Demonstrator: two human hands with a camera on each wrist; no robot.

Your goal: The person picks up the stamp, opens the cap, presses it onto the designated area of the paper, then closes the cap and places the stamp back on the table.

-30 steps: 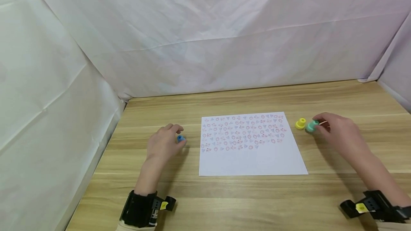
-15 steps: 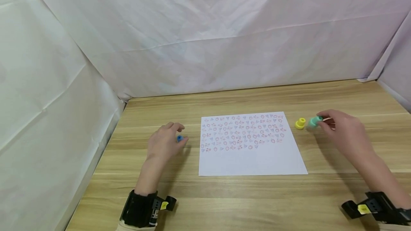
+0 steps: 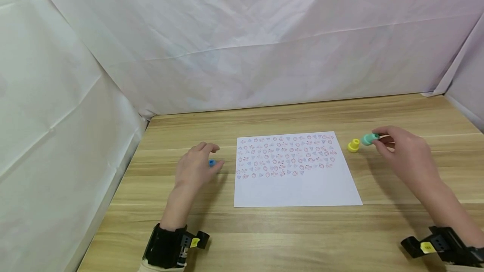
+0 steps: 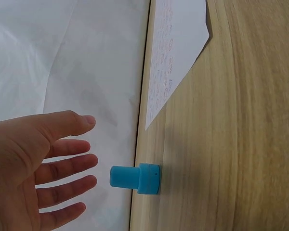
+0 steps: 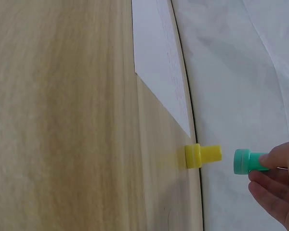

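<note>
Landmark: stamped paper sheet (image 3: 296, 171), flat on wooden surface (image 3: 264, 238), near its middle. Sheet is white; far half covered w/ rows of small red & blue stamp prints, near half blank.

Nearest: black wrist straps w/ yellow tags at bottom edge, one per arm.

L of sheet: left hand (image 3: 194, 169) hovers palm down, fingers straight & spread, grip wide, holding nothing. Just off its fingertips, between hand & sheet's L edge, stands blue stamp (image 4: 136, 178): small plastic piece, round wide base on surface, narrower round knob up. Not touched by hand in wrist view.

R of sheet, near far R corner: right hand (image 3: 406, 154) pinches green stamp (image 5: 246, 161) by its knob w/ fingertips, grip narrow round it. Teal-green, same knob-and-base shape, lifted off surface & tilted, wide base pointing toward sheet. Yellow stamp (image 5: 203, 156) stands upright on surface just beside it, between green stamp & sheet; the two not touching.

Farthest: crumpled white backdrop (image 3: 242, 41) behind & both sides.
</note>
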